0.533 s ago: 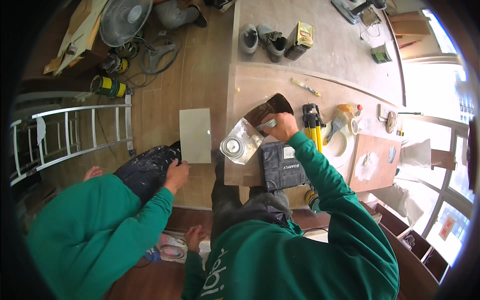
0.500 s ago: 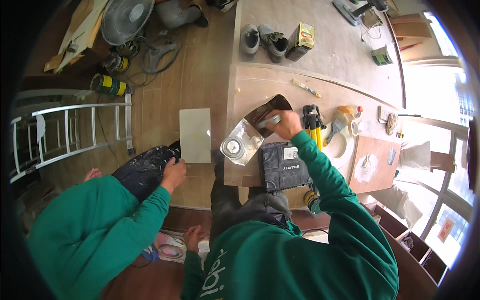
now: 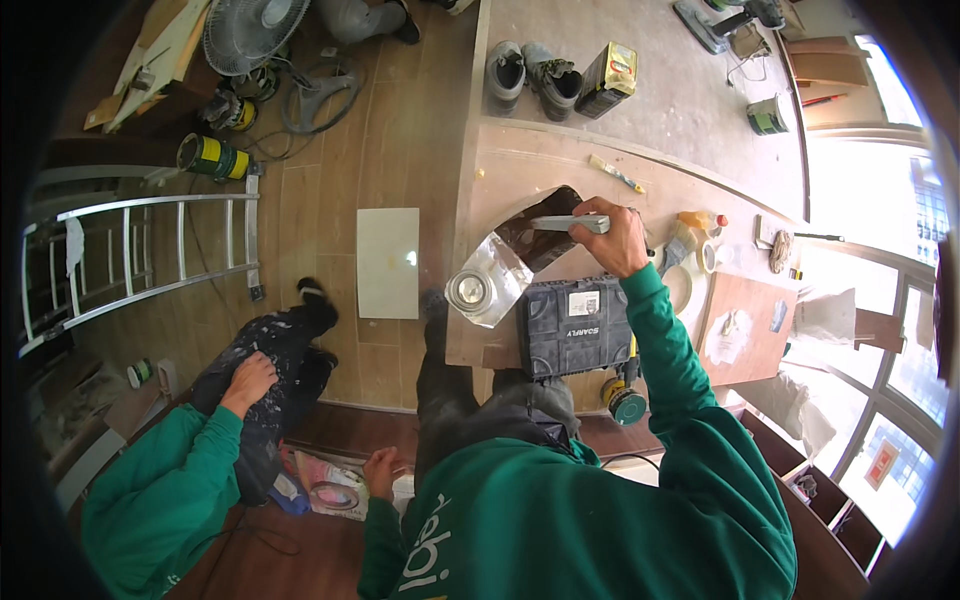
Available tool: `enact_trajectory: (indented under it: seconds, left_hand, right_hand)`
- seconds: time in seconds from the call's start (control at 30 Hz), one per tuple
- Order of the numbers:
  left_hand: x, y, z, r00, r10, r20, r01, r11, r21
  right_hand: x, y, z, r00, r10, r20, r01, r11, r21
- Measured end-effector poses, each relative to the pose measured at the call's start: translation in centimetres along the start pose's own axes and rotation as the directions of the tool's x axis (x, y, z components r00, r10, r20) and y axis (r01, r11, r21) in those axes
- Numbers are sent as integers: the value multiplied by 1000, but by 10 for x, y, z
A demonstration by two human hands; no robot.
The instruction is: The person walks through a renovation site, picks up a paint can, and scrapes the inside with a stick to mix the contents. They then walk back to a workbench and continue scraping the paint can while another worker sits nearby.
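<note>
My right hand [image 3: 618, 238] is closed around a flat, light grey-handled tool [image 3: 588, 223] whose kind I cannot make out. Its far end reaches over an opened silver metal tin [image 3: 508, 272], dark brown along its upper part, with a round collar [image 3: 469, 292] at the lower left. Just below my right hand sits a black tool case [image 3: 575, 330] with a white label. Low beside my left thigh is my left hand [image 3: 382, 472], its fingers loosely bent and partly apart, with nothing visible in them.
A co-worker's hand [image 3: 252, 378] rests on paint-spotted dark trousers at left. A ladder [image 3: 155, 205] and a fan [image 3: 255, 30] stand beyond. The worktop bears shoes [image 3: 550, 82], a square tin [image 3: 608, 80], a paintbrush [image 3: 616, 172] and tape rolls. A pale board [image 3: 388, 262] lies on the floor.
My right hand has moved right with the tool, showing more of its handle. The co-worker has shifted left and down, their hand now lower. My left hand stays nearly in place.
</note>
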State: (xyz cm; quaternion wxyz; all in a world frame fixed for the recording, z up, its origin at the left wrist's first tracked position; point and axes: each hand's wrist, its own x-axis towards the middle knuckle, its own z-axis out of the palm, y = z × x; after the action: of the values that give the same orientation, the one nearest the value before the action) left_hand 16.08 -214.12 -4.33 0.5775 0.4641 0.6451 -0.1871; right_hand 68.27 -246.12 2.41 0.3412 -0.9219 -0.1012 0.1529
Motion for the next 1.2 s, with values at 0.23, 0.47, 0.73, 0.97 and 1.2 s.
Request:
enact_trajectory:
  seconds: [0.23, 0.47, 0.73, 0.97, 1.2]
  left_hand:
    - [0, 18, 0, 1000, 19, 15, -19, 1000, 24]
    - [-2, 17, -14, 999, 33, -26, -34, 999, -41]
    - [11, -33, -26, 999, -20, 40, 25, 994, -110]
    - [4, 1, -9, 996, 93, 15, -93, 996, -14]
    - [-47, 157, 102, 527, 830, 184, -778, 384, 498]
  right_hand:
    - [12, 24, 75, 931, -317, 181, 303, 948, 102]
    - [31, 39, 53, 922, -209, 326, 283, 938, -201]
    - [19, 7, 40, 988, 7, -152, -43, 972, -231]
    - [2, 31, 100, 965, -253, -62, 215, 908, -361]
    - [16, 27, 63, 987, 30, -159, -71, 963, -259]
